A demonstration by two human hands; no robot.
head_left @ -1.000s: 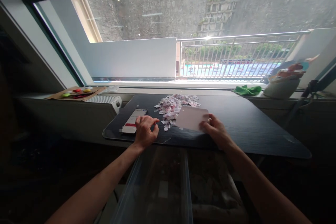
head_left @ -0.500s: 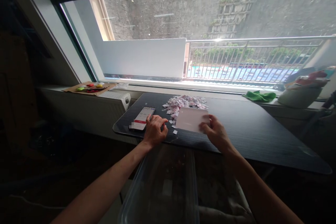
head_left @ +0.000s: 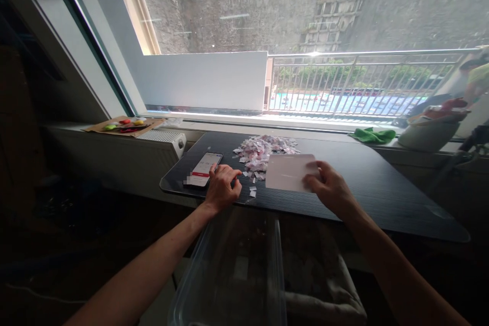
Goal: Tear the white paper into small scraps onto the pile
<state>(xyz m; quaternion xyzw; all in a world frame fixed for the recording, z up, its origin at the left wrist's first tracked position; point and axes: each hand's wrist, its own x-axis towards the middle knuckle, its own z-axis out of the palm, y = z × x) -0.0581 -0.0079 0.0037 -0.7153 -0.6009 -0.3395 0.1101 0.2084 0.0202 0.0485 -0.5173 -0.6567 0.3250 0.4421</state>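
Note:
My right hand grips the right edge of a thin white card with rounded corners, its thumb on the near face. The card is held tilted at the right front of a heap of small paper scraps, hiding part of it. My left hand is at the table's front left, fingers bent, with a gap between thumb and forefinger and nothing visible between them. Beside it lies a phone with a lit screen, its edge partly covered by the fingers. A few loose scraps lie between the hands.
A clear plastic bin stands below the front edge of the dark table. On the sill are a green cloth, a pale container and a brown board with coloured items. A white radiator adjoins the table's left.
My right hand has moved the card rightward, away from my left hand, so more scraps show at the heap's front. My left hand stays by the phone. The view has shifted slightly.

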